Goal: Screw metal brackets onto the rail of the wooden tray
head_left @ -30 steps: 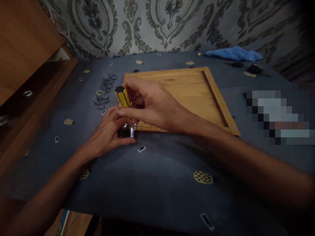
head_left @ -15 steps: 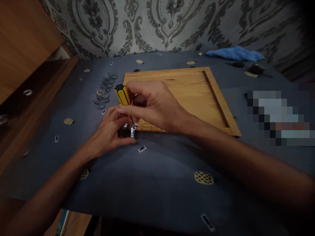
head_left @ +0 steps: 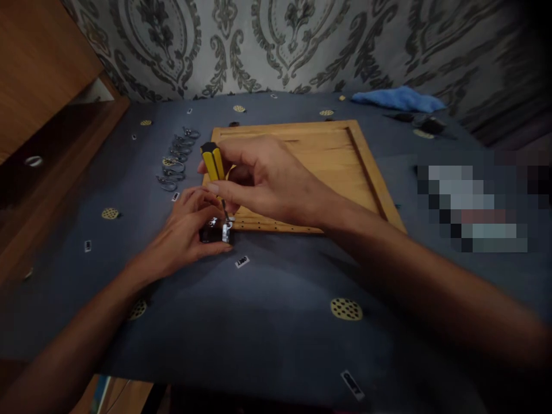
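Note:
My right hand (head_left: 267, 181) is closed around a screwdriver (head_left: 212, 163) with a yellow and black handle. The screwdriver leans slightly, its tip down at a small shiny metal fitting (head_left: 226, 231) by the near left corner of a wooden panel (head_left: 332, 172). My left hand (head_left: 183, 230) curls about that fitting, thumb along its near side and fingers on the far side. Its exact grip is partly hidden. A row of small holes runs along the panel's near edge, and a raised rim frames it.
Several grey metal hooks (head_left: 175, 169) lie in a row left of the panel. A blue cloth (head_left: 399, 99) and a dark object (head_left: 429, 123) lie at the back right. A blurred-out item (head_left: 470, 207) is on the right. Wooden furniture (head_left: 47, 75) borders the patterned tablecloth (head_left: 267, 333) on the left.
The view has shifted slightly, so the scene sits a little further left. Both hands keep their places at the panel's corner, with the screwdriver still on the fitting.

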A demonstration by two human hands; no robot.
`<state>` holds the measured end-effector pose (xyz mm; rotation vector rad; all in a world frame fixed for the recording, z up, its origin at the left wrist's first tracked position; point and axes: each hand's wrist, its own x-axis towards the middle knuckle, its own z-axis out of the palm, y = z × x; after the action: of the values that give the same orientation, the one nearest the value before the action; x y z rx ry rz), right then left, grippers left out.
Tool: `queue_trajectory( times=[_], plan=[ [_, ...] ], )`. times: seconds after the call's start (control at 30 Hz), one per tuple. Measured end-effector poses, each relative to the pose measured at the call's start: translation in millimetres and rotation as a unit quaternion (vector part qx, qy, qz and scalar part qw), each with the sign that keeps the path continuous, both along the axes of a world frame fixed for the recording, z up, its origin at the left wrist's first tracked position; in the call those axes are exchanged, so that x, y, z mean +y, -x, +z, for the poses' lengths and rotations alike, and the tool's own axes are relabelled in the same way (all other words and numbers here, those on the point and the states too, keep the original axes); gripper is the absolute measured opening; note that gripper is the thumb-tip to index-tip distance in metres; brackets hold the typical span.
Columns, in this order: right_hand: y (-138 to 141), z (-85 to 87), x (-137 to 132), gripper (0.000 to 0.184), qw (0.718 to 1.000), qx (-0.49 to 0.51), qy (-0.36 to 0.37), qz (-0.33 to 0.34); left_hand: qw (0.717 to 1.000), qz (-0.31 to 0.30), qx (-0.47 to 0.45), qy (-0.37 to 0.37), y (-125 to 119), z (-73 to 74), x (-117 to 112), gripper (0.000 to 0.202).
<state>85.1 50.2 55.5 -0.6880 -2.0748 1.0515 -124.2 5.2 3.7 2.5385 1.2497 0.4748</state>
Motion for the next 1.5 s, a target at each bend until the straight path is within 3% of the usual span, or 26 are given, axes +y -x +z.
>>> queue_trajectory(
  times=[0.13,0.2,0.4,0.53,0.67,0.77,1.1,1.2,1.27,1.43,1.5],
  plan=[
    [2,-5.9,3,0.039,0.997,0.050,-0.042,0.045,0.998,-0.014,-0.006,-0.063,7,-9.3,1,0.053],
    [2,-6.6,4,0.044,0.996,0.048,-0.067,0.033,0.995,-0.027,-0.016,-0.096,12,-16.2,3,0.051],
    [-1,3.3,1,0.041,0.999,-0.015,-0.036,0.010,0.994,-0.043,0.019,-0.097,23,-24.0,9,0.045],
    [-4,3.6,3,0.028,0.995,0.022,-0.013,0.094,0.992,-0.010,-0.034,-0.119,19,-29.8,8,0.035],
    [-5,-1.2,9,0.022,0.997,0.000,0.003,0.072,0.992,-0.014,-0.045,-0.120,18,-35.7,9,0.032],
    [-3,-5.3,13,0.027,0.993,0.026,-0.013,0.117,0.993,-0.001,-0.035,-0.110,19,-37.1,9,0.030],
    [5,-13.8,8,0.026,0.998,-0.003,-0.048,0.039,0.992,-0.008,-0.022,-0.122,20,-35.3,9,0.038],
    [2,-13.5,3,0.024,0.997,0.022,-0.063,0.038,0.995,-0.035,0.002,-0.089,19,-29.2,11,0.040],
    [1,-12.7,0,0.027,0.995,0.045,-0.083,0.038,0.997,-0.022,0.013,-0.077,15,-21.5,9,0.043],
    [-1,-11.4,-1,0.032,0.992,0.120,-0.023,0.015,0.999,-0.013,-0.011,-0.033,1,-7.2,4,0.047],
    [-1,-9.6,-1,0.024,0.995,0.096,-0.006,0.006,1.000,-0.004,-0.016,-0.019,-1,-5.9,3,0.044]
  ],
)
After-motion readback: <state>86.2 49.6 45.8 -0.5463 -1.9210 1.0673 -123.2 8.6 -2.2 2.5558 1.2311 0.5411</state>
